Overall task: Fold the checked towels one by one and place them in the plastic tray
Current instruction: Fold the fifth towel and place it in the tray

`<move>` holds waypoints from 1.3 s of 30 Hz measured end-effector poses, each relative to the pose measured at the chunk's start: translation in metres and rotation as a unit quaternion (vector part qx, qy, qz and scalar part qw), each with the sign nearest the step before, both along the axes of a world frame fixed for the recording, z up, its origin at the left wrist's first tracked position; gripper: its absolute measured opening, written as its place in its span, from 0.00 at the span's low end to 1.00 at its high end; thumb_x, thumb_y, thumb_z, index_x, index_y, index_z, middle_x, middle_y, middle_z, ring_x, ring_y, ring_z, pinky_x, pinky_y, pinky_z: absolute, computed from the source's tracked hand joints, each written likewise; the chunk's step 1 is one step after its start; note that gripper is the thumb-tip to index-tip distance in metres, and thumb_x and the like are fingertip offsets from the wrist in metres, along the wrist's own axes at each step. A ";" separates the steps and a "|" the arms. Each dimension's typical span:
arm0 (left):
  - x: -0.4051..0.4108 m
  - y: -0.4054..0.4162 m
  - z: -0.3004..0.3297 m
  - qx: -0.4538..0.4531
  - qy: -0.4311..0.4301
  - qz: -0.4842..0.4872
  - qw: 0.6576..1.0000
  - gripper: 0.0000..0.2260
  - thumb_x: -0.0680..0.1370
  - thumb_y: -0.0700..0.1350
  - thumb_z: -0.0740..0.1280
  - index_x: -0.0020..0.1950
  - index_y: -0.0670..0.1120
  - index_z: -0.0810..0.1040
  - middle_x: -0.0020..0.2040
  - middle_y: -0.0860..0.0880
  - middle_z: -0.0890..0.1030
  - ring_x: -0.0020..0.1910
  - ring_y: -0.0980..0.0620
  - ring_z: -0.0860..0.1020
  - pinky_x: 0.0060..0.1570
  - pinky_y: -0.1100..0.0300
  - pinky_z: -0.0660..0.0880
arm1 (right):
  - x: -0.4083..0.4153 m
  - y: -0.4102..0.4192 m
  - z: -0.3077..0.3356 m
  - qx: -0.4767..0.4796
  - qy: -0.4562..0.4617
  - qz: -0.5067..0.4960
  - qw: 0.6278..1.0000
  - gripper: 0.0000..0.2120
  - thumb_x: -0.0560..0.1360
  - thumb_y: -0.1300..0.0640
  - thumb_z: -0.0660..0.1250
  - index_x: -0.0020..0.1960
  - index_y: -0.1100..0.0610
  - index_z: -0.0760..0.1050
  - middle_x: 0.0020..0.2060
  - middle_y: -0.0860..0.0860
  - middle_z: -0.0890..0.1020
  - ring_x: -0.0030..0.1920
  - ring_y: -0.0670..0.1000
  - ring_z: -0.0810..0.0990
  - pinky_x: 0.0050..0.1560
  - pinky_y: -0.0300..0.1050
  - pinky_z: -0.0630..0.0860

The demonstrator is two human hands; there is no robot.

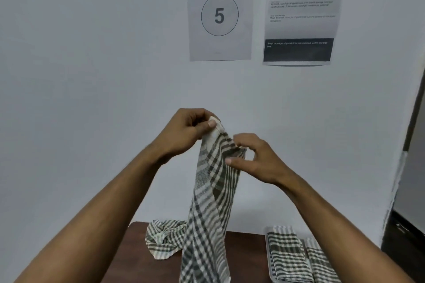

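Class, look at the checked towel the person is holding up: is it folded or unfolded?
Unfolded. The dark green-and-white checked towel hangs loose and bunched from the left hand and right hand, its lower end reaching the dark brown table.

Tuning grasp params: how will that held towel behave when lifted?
Likely floppy: the towel hangs limp and twisted from the left hand and right hand. Probably light, since fingertip pinches carry it. Unlikely to slip; the weave looks coarse.

the left hand (190, 126) pinches the top corner of a hanging checked towel (211, 190) while the right hand (250, 158) grips its edge just below. a crumpled towel (163, 239) lies on the brown table (243, 257); folded towels (287, 255) sit in the plastic tray (268, 257) at right. a workstation sign (219, 10) hangs on the wall.
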State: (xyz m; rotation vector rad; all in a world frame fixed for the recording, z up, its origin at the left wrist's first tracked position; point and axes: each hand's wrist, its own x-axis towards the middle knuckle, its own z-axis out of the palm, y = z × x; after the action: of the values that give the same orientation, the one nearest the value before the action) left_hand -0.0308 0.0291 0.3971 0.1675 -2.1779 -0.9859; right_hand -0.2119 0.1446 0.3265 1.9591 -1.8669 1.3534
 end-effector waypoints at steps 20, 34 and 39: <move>0.002 -0.028 -0.009 0.143 0.215 0.186 0.948 0.09 0.79 0.41 0.65 0.41 0.49 0.82 0.38 0.52 0.82 0.39 0.55 0.79 0.47 0.49 0.79 | 0.012 0.016 0.097 -0.028 0.197 -0.320 0.927 0.04 0.74 0.52 0.69 0.46 0.51 0.78 0.46 0.47 0.72 0.44 0.52 0.74 0.42 0.46 0.65; 0.005 -0.022 -0.012 0.383 0.196 0.048 0.901 0.02 0.77 0.41 0.69 0.46 0.46 0.81 0.40 0.51 0.83 0.37 0.55 0.79 0.39 0.58 0.77 | -0.005 0.021 0.073 -0.104 -0.183 -0.070 0.975 0.04 0.72 0.60 0.74 0.39 0.56 0.82 0.38 0.57 0.84 0.40 0.55 0.82 0.48 0.55 0.79; 0.005 -0.024 -0.016 0.396 0.191 0.052 0.897 0.03 0.75 0.41 0.70 0.48 0.44 0.82 0.39 0.50 0.83 0.37 0.55 0.80 0.41 0.58 0.79 | -0.008 0.024 0.067 -0.083 -0.182 -0.070 0.977 0.09 0.77 0.57 0.68 0.44 0.62 0.82 0.42 0.61 0.84 0.43 0.57 0.83 0.50 0.59 0.81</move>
State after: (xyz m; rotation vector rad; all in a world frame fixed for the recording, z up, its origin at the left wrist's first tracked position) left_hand -0.0256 0.0050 0.3811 0.4216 -1.3024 -1.6384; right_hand -0.2203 0.1686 0.3935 1.5495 -1.9154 1.8539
